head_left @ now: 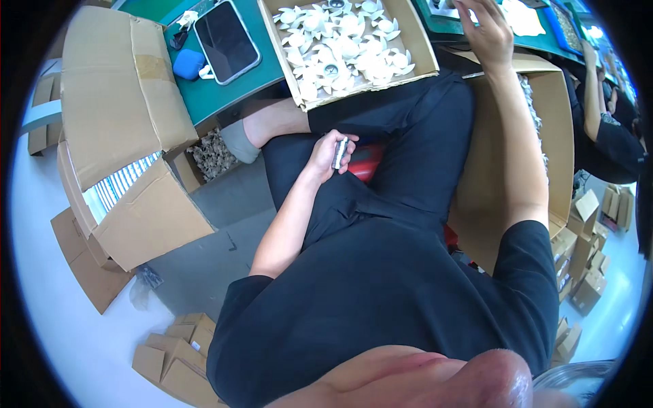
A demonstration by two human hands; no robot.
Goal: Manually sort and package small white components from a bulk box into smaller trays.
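My left hand [329, 158] is closed around a small white piece with dark edges [339, 154], held over my lap. Its exact kind is too small to make out. My right hand [491, 39] reaches up to the top edge of the view, beside a metal part [443, 8] on the green work surface; its fingertips are cut off there, so whether it grips anything is unclear. Between and beyond my hands, an open cardboard tray [305, 105] bears many white bladed fan wheels [340, 47]. A couple of them show a round metal centre.
On the green mat [269, 71] at the left lie a phone [228, 42] and a blue case [188, 64]. Cardboard boxes [102, 75] stand left; a tall open carton [490, 170] stands by my right arm. Another person's arm [593, 95] shows at far right.
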